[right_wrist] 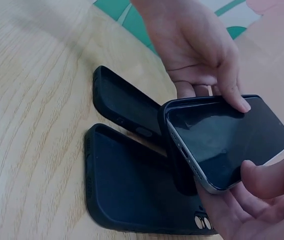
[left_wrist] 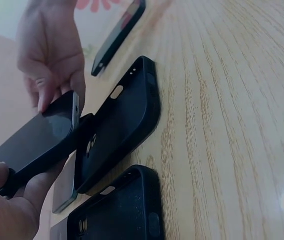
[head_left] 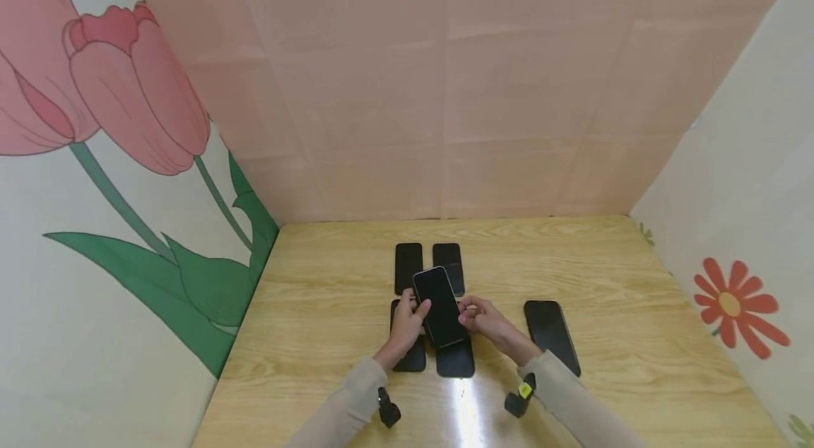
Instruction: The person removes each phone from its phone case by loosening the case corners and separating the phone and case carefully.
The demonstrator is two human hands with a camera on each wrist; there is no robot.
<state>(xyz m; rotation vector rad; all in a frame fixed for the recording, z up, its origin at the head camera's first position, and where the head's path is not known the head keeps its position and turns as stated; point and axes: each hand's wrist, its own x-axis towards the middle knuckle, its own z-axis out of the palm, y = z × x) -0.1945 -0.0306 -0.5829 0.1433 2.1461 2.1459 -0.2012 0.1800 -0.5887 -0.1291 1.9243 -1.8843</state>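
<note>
Both hands hold a smartphone (head_left: 439,307) with a dark screen, tilted above the table. A black phone case (right_wrist: 169,145) wraps part of it, while one lower corner of the phone sticks out past the case rim. My left hand (head_left: 405,324) grips phone and case from the left side, thumb on the screen edge. From the right, my right hand (head_left: 490,324) pinches the phone, its thumb on the glass and fingers underneath. Below lie two black cases, hollow side up: the left case (left_wrist: 116,212) and the right case (left_wrist: 121,120).
Behind the cases, two dark flat phones (head_left: 408,266) lie side by side. Another dark phone (head_left: 552,336) rests at the right, beside my right forearm. The wooden table (head_left: 318,307) ends at a pink back wall (head_left: 381,116) and flowered side panels.
</note>
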